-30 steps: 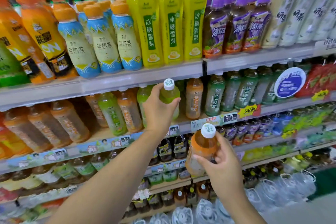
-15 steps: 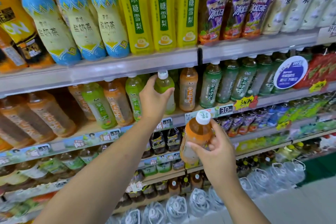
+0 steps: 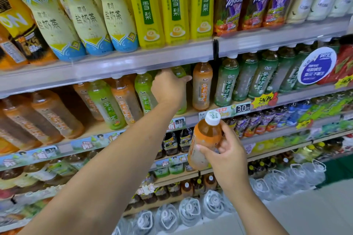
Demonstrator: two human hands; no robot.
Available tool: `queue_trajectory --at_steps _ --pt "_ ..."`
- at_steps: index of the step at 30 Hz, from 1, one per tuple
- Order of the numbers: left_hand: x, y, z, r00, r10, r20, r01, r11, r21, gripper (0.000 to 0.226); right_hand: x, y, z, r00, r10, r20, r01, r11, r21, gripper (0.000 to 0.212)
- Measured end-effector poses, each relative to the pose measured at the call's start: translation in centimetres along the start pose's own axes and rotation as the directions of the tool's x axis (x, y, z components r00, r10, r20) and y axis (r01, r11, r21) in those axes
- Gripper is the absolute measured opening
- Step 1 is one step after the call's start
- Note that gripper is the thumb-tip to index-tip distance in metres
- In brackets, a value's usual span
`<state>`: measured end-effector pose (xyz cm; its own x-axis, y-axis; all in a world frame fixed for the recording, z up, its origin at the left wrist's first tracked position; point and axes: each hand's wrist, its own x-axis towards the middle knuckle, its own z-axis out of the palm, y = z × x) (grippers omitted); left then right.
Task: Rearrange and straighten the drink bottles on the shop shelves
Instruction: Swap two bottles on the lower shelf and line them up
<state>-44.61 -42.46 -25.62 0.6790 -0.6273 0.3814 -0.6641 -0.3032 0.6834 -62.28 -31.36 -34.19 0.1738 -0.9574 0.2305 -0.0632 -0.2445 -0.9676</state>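
Note:
My left hand (image 3: 169,87) reaches into the second shelf and grips a light-green tea bottle (image 3: 179,74), which stands between another light-green bottle (image 3: 143,91) and an orange-labelled bottle (image 3: 202,86). Its cap is hidden under the shelf rail above. My right hand (image 3: 227,156) holds an orange tea bottle (image 3: 205,139) with a white cap, tilted, in front of the shelves below the second shelf's edge (image 3: 210,114).
Dark-green tea bottles (image 3: 246,78) fill the second shelf to the right; orange and green ones (image 3: 107,101) lean at the left. Tall yellow bottles (image 3: 172,5) and blue-cream bottles (image 3: 86,15) stand above. Water jugs (image 3: 189,210) line the floor level. A round blue sign (image 3: 317,65) hangs at right.
My left hand has pushed the light-green bottle up and back into the second shelf, under the rail. The right hand with the orange bottle has stayed about level. The view moved closer.

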Motion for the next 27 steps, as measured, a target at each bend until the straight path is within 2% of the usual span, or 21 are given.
queue_trajectory --at_steps 2,6,16,22,27 --pt "-0.2 0.1 0.0 0.999 -0.009 0.038 0.011 0.999 -0.043 0.055 -0.1 -0.2 0.1 1.0 -0.001 0.001 0.001 1.0 -0.005 0.075" --pt "-0.5 -0.9 -0.2 0.989 -0.02 0.145 0.061 0.958 -0.281 0.059 -0.2 -0.4 0.0 1.0 0.02 0.019 -0.02 1.0 0.009 0.071" --pt "-1.3 -2.9 -0.2 0.997 0.035 0.069 -0.009 0.938 -0.345 0.062 -0.3 -1.2 0.1 0.997 0.07 0.036 -0.072 0.996 0.05 0.067" --pt "-2.8 -3.9 -1.1 0.987 0.105 0.119 -0.057 0.935 -0.351 0.07 0.0 -2.0 0.1 0.996 0.074 0.046 -0.077 0.994 0.073 0.073" --pt "-7.6 -7.3 -5.4 0.968 0.156 0.196 -0.049 0.885 -0.462 0.05 -0.4 -2.7 0.9 0.998 0.032 0.048 -0.034 0.999 0.034 0.074"
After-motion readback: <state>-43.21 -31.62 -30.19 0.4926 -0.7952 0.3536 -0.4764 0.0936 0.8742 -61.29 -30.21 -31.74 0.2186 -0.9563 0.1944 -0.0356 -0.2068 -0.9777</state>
